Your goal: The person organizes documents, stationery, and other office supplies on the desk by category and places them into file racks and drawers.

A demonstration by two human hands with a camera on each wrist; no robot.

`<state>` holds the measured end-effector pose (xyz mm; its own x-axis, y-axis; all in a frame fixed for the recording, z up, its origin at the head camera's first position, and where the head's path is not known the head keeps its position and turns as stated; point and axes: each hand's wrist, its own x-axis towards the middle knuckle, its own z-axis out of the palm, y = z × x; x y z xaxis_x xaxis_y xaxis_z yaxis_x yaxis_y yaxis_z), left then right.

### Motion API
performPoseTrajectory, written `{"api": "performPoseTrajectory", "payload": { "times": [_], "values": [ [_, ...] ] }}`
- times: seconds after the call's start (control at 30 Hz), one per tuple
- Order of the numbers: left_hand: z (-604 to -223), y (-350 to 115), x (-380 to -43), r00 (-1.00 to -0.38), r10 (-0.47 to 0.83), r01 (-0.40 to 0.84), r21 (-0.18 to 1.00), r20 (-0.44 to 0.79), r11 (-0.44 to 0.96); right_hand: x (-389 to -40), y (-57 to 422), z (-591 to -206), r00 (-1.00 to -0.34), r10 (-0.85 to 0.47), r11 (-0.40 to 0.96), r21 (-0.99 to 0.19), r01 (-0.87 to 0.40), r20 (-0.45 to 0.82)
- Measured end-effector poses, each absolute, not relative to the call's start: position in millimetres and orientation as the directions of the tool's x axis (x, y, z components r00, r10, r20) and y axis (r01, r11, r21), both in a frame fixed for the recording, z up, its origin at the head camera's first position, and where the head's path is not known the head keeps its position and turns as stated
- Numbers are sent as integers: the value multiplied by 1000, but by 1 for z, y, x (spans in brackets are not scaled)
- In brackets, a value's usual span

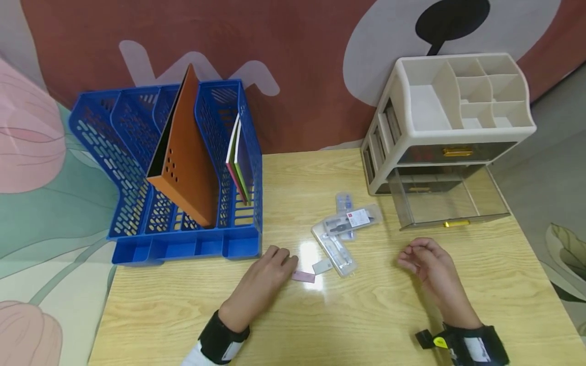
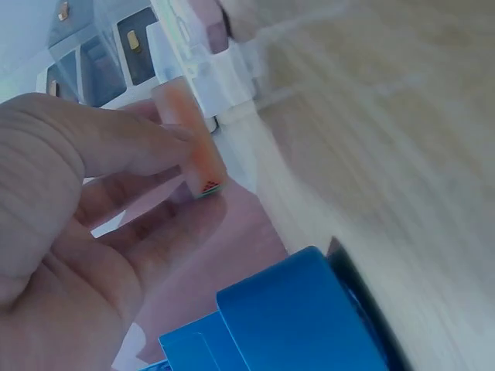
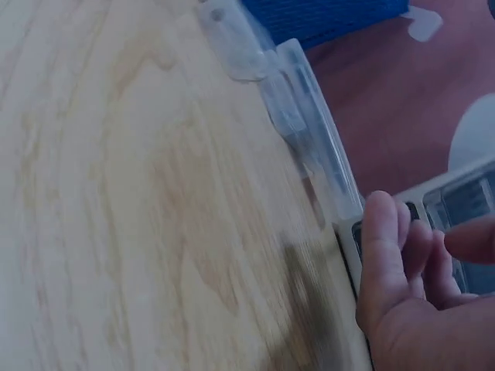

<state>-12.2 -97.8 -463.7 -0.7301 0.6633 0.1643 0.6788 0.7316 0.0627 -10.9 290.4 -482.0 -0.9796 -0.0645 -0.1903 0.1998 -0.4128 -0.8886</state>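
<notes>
My left hand [image 1: 265,277] is low over the table, in front of the blue rack. In the left wrist view its thumb and fingers pinch a small orange block [image 2: 193,143] that looks like an eraser, with a red and green mark at one end. The head view hides that block behind the hand. Just beyond the fingertips lie a small pink block [image 1: 303,276] and a small grey one [image 1: 322,266]. Loosely curled fingers show on my right hand [image 1: 430,267], which holds nothing and hovers in front of the pulled-out clear drawer [image 1: 439,216].
Clear plastic cases [image 1: 336,249] overlap mid-table, one bearing a white label. A white drawer organizer [image 1: 467,134] stands at the back right. The blue rack [image 1: 183,246] at the left holds an orange folder [image 1: 185,162] and thin booklets [image 1: 240,162].
</notes>
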Motion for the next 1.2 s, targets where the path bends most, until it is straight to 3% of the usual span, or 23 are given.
{"api": "performPoseTrajectory", "payload": {
  "times": [0.27, 0.47, 0.73, 0.93, 1.2],
  "values": [
    [-458, -87, -21, -717, 650, 691, 140, 250, 709, -12, 268, -480, -972, -133, -87, -975, 204, -191],
    [-454, -71, -30, -696, 651, 713, 185, 302, 676, -14, 247, -478, -972, -200, -6, -992, 129, -126],
    [-451, -51, -36, -715, 610, 698, 305, 340, 648, -25, 217, -478, -954, -295, -5, -999, -48, 47],
    [-448, -34, -37, -717, 554, 691, 335, 422, 640, -30, 193, -474, -959, -283, -44, -999, -16, 27],
    [-446, -17, -38, -763, 414, 642, 505, 496, 577, -36, 173, -466, -975, -222, -113, -993, 15, 10]
  ]
}}
